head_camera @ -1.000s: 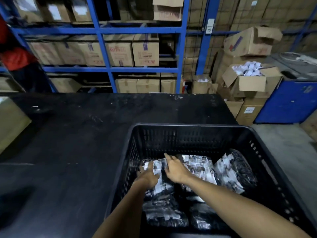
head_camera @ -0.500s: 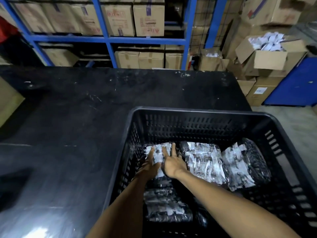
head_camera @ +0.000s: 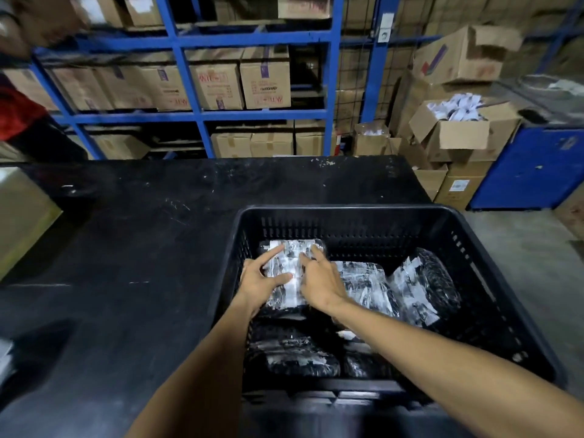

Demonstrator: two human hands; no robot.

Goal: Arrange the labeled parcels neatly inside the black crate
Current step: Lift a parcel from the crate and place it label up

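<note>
1. We have both hands inside the black crate, which stands on the dark bench.
2. Our left hand and right hand lie on one labeled parcel in the crate's far left corner. The fingers are spread flat and press on its top; they are not curled around it.
3. A second wrapped parcel lies just to the right of it, and a third parcel leans tilted toward the right wall.
4. Two more dark parcels sit in the near row, under our forearms; how square they lie we cannot tell.
5. By our judgement the task is well along: every parcel we can see is already in the crate, none on the bench.
6. What seems left is tidying: seating the corner parcel and laying the tilted one flat.
</note>
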